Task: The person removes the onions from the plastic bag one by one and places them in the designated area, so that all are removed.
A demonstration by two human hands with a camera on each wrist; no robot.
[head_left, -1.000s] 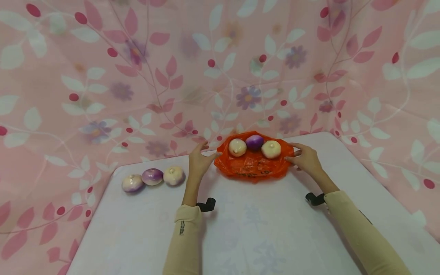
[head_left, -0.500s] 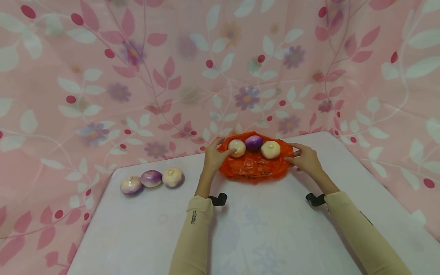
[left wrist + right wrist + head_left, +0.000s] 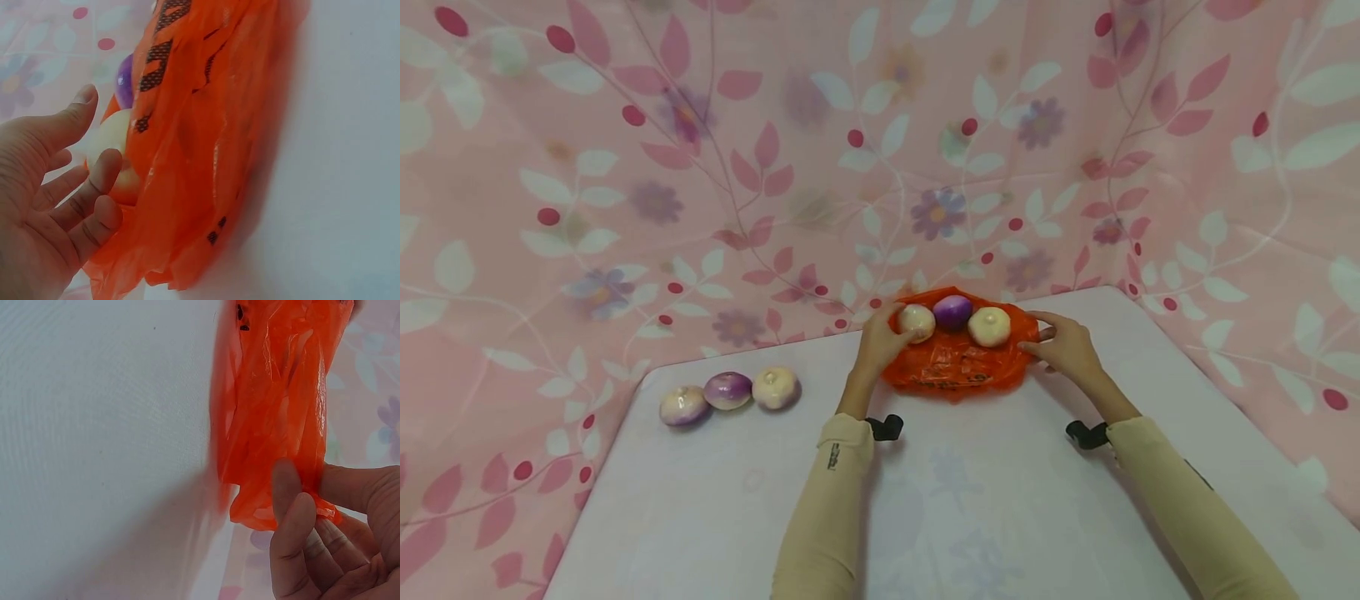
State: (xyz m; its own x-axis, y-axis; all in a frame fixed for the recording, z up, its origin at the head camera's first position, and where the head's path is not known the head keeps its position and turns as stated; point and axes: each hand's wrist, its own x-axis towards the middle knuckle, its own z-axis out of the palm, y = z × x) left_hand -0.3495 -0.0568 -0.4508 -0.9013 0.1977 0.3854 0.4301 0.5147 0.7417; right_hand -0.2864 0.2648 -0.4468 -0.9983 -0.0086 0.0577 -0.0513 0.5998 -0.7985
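An orange plastic bag with dark print lies at the back of the table, a white onion, a purple onion and a cream onion at its mouth. My left hand is at the white onion, thumb overlapping its front in the head view. The left wrist view shows that hand's fingers spread and loosely bent beside a pale onion, partly hidden by the bag. On the bag's right edge, my right hand pinches the plastic between thumb and fingers.
To the left lie three more onions: a white-and-purple onion, a purple onion and a cream onion. A floral curtain hangs close behind the white table. Black wrist mounts project inward from both arms.
My left hand has moved right, from beside the bag's left edge to the white onion. The right hand stays at the right edge. The onions keep their places.
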